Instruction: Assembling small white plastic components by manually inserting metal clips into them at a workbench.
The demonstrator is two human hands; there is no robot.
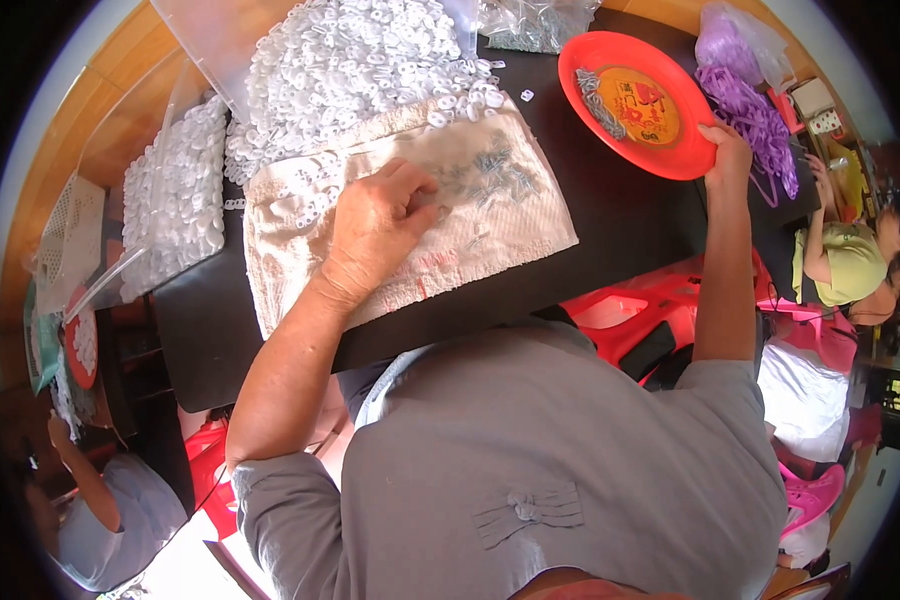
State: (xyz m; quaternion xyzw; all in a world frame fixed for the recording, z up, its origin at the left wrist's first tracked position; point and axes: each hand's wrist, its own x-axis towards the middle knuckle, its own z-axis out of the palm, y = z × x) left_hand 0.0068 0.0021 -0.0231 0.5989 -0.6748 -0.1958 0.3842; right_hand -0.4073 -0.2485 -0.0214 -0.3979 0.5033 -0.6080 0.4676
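My left hand (382, 218) rests on a cream towel (420, 262), fingers curled in and thumb near the fingertips. Whatever it may pinch is too small to make out. Just right of it, small grey metal pieces (500, 178) lie scattered over the cloth. With my right hand (727, 152) I grip the rim of a red round plate (582, 62) at the table's far right. The plate looks slightly tilted, and a small pile of grey metal pieces (602, 105) sits at its left side, beside the printed yellow centre.
Behind the towel, a heap of small white plastic pieces (345, 65) spills from a clear bin. More fill a clear container (175, 190) at left. Purple strips (745, 115) lie at right on the dark table (630, 215). Other people (845, 260) sit at both sides.
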